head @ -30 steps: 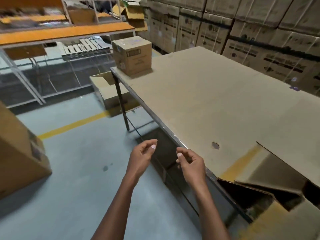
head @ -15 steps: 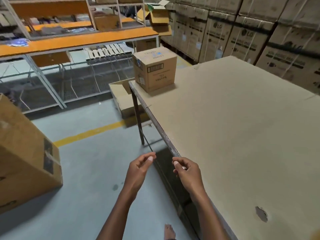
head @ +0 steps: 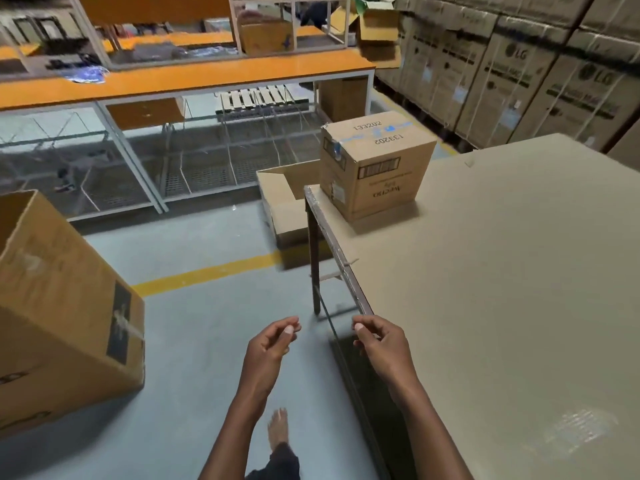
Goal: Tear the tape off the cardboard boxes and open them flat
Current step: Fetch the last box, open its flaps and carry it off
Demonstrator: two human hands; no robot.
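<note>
A small sealed cardboard box (head: pixel 375 164) stands on the far left corner of the table (head: pixel 502 271), with blue tape running across its top and down one side. The table top is covered with flat cardboard sheet. My left hand (head: pixel 270 344) hangs in front of me over the floor, its fingers loosely curled and holding nothing. My right hand (head: pixel 379 344) is level with it at the table's left edge, also loosely curled and holding nothing. Both hands are well short of the small box.
A large open cardboard box (head: pixel 62 306) stands on the floor at the left. Another open box (head: pixel 287 202) sits on the floor past the table's corner. An orange workbench (head: pixel 187 77) runs along the back, and stacked cartons (head: pixel 519 64) line the right. My bare foot (head: pixel 277 427) shows below.
The view has moved forward along the table's edge, so the small box looks nearer and larger. Both hands keep the same loose pose in front of me.
</note>
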